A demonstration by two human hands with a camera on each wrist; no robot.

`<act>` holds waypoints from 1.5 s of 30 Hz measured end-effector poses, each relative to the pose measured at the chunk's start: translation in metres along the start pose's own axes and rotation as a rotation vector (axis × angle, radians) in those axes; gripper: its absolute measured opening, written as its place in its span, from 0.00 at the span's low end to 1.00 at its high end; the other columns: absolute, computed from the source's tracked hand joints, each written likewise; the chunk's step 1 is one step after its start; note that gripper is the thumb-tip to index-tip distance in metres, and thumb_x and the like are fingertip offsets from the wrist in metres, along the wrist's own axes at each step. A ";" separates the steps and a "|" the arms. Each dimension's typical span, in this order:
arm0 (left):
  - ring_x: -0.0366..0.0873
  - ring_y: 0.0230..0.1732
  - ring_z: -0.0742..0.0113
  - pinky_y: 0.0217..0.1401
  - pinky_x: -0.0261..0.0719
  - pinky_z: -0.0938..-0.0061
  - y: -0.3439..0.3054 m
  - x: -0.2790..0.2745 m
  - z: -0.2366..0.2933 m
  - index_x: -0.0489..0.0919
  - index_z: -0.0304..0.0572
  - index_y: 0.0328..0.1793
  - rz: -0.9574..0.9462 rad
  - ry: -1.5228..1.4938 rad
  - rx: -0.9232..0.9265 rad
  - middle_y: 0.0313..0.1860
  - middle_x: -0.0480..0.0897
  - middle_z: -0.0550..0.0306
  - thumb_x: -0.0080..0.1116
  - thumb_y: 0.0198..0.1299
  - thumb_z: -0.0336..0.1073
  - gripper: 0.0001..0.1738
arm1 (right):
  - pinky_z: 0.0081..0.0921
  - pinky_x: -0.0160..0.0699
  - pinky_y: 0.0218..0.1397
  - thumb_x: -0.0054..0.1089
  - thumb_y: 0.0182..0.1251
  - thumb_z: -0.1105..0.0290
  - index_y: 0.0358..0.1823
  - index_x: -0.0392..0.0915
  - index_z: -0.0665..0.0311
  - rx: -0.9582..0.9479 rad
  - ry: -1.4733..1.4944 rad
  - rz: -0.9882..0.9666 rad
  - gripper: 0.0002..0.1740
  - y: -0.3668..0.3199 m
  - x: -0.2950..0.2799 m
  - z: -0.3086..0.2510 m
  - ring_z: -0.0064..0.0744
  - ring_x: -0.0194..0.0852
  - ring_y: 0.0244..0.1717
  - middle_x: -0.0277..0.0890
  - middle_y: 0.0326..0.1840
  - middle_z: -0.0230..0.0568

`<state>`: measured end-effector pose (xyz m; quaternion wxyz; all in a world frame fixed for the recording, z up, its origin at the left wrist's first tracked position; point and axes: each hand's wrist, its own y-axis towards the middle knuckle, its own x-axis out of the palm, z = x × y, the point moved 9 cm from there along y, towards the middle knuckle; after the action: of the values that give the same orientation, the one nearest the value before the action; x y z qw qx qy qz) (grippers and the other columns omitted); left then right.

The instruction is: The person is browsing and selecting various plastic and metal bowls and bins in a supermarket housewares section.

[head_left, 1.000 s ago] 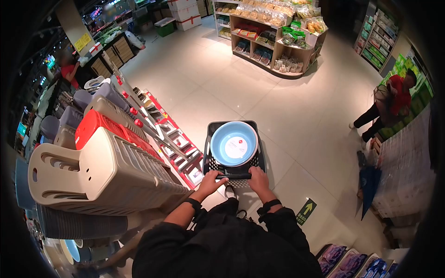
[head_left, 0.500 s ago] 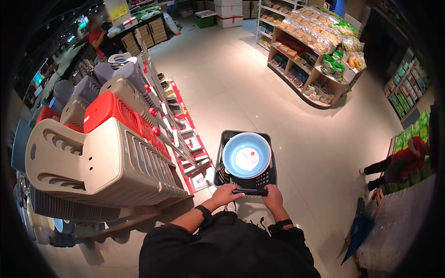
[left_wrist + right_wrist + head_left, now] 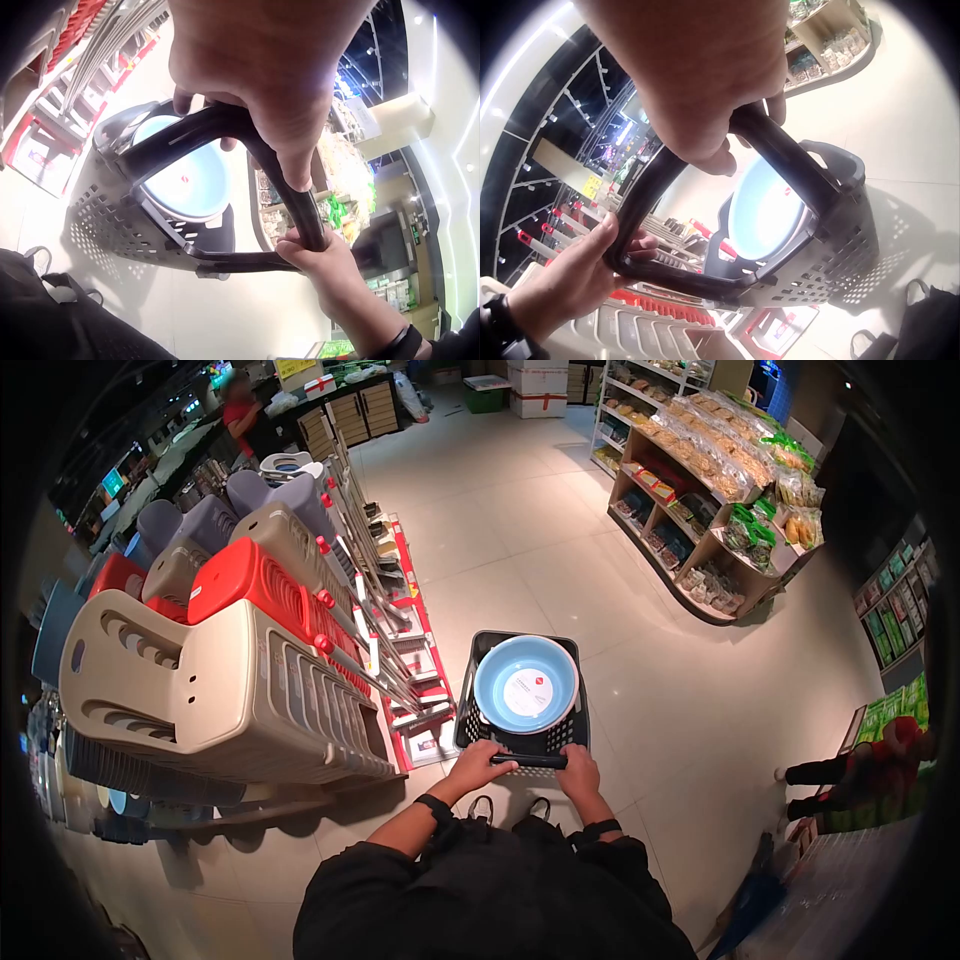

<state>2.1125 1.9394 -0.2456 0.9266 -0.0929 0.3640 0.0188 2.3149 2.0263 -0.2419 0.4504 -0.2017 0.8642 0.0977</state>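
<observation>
Both hands grip the black pull handle (image 3: 528,760) of a dark shopping basket (image 3: 466,732). The left hand (image 3: 478,764) holds the handle's left corner, its thumb lying along the bar. At the right corner, the right hand (image 3: 578,772) has its fingers curled round the bar. Inside the basket sits a light blue plastic basin (image 3: 490,685) with a round white label (image 3: 528,692) on its bottom. In the left wrist view the handle forms a loop rising from the basket's perforated wall (image 3: 112,217). The right wrist view shows the basin (image 3: 750,214) resting within the basket.
Stacked beige chairs (image 3: 215,685) and red stools (image 3: 240,580) stand on the left, beside a row of mops (image 3: 375,660). A shelf of packaged food (image 3: 690,510) is ahead to the right. A person in red (image 3: 885,760) stands at far right, near a dark blue umbrella (image 3: 750,905).
The view has swung left, so the food shelf and the person in red sit farther right. Both hands keep their hold on the handle, and both shoes now show below it.
</observation>
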 end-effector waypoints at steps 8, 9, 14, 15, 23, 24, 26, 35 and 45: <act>0.59 0.72 0.40 0.72 0.62 0.58 0.012 0.009 -0.023 0.67 0.36 0.69 0.243 -0.129 -0.232 0.68 0.63 0.30 0.67 0.51 0.63 0.48 | 0.46 0.75 0.43 0.61 0.51 0.75 0.38 0.73 0.59 -0.151 0.012 0.003 0.12 0.045 -0.002 0.004 0.53 0.76 0.42 0.76 0.37 0.46; 0.61 0.71 0.41 0.71 0.62 0.58 0.016 0.009 -0.021 0.67 0.35 0.68 0.274 -0.150 -0.202 0.66 0.65 0.31 0.68 0.52 0.61 0.47 | 0.46 0.75 0.43 0.61 0.51 0.75 0.38 0.73 0.59 -0.159 0.012 -0.013 0.12 0.049 -0.002 0.006 0.53 0.76 0.42 0.76 0.37 0.46; 0.67 0.63 0.49 0.66 0.65 0.61 0.034 0.002 -0.027 0.74 0.39 0.59 0.296 -0.197 -0.226 0.57 0.72 0.42 0.71 0.51 0.57 0.37 | 0.46 0.75 0.43 0.62 0.50 0.74 0.37 0.73 0.59 -0.171 0.008 -0.071 0.12 0.074 -0.004 0.004 0.52 0.77 0.43 0.77 0.37 0.46; 0.67 0.63 0.49 0.66 0.65 0.61 0.037 -0.001 -0.027 0.74 0.39 0.59 0.301 -0.199 -0.232 0.57 0.72 0.42 0.71 0.51 0.57 0.37 | 0.46 0.75 0.43 0.63 0.50 0.74 0.37 0.73 0.59 -0.172 0.008 -0.077 0.12 0.078 -0.003 0.003 0.52 0.77 0.43 0.77 0.37 0.45; 0.66 0.62 0.48 0.64 0.67 0.62 0.070 -0.005 -0.025 0.74 0.37 0.55 0.306 -0.278 -0.303 0.55 0.72 0.41 0.71 0.50 0.56 0.36 | 0.46 0.76 0.44 0.62 0.52 0.72 0.38 0.74 0.57 -0.183 -0.034 -0.089 0.12 0.124 -0.004 0.008 0.52 0.78 0.43 0.79 0.38 0.43; 0.66 0.61 0.50 0.63 0.67 0.63 0.075 -0.006 -0.025 0.74 0.39 0.55 0.342 -0.252 -0.281 0.55 0.71 0.42 0.71 0.51 0.56 0.35 | 0.46 0.76 0.44 0.62 0.52 0.71 0.39 0.74 0.57 -0.190 -0.041 -0.083 0.12 0.132 -0.004 0.009 0.51 0.78 0.43 0.79 0.38 0.43; 0.66 0.61 0.51 0.64 0.67 0.65 0.087 -0.010 -0.026 0.74 0.40 0.56 0.389 -0.210 -0.231 0.57 0.69 0.42 0.71 0.51 0.56 0.35 | 0.46 0.76 0.44 0.62 0.52 0.71 0.39 0.75 0.57 -0.192 -0.048 -0.095 0.11 0.146 -0.004 0.011 0.51 0.78 0.43 0.79 0.38 0.43; 0.67 0.60 0.47 0.64 0.67 0.62 0.136 -0.030 -0.025 0.75 0.37 0.52 0.436 -0.236 -0.258 0.52 0.72 0.41 0.71 0.51 0.54 0.33 | 0.45 0.78 0.44 0.65 0.52 0.70 0.39 0.73 0.56 -0.176 -0.136 -0.158 0.13 0.211 -0.008 0.001 0.51 0.80 0.42 0.80 0.37 0.44; 0.64 0.63 0.47 0.67 0.65 0.62 0.185 -0.059 -0.038 0.75 0.39 0.52 0.439 -0.268 -0.304 0.55 0.71 0.42 0.70 0.51 0.57 0.33 | 0.45 0.77 0.44 0.68 0.52 0.67 0.39 0.75 0.56 -0.112 -0.174 -0.187 0.14 0.272 -0.001 -0.005 0.53 0.79 0.44 0.81 0.39 0.45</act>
<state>2.0247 2.1158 -0.2628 0.9157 -0.1463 0.2428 0.2848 2.1925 2.2695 -0.2418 0.5188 -0.2971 0.7925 0.1206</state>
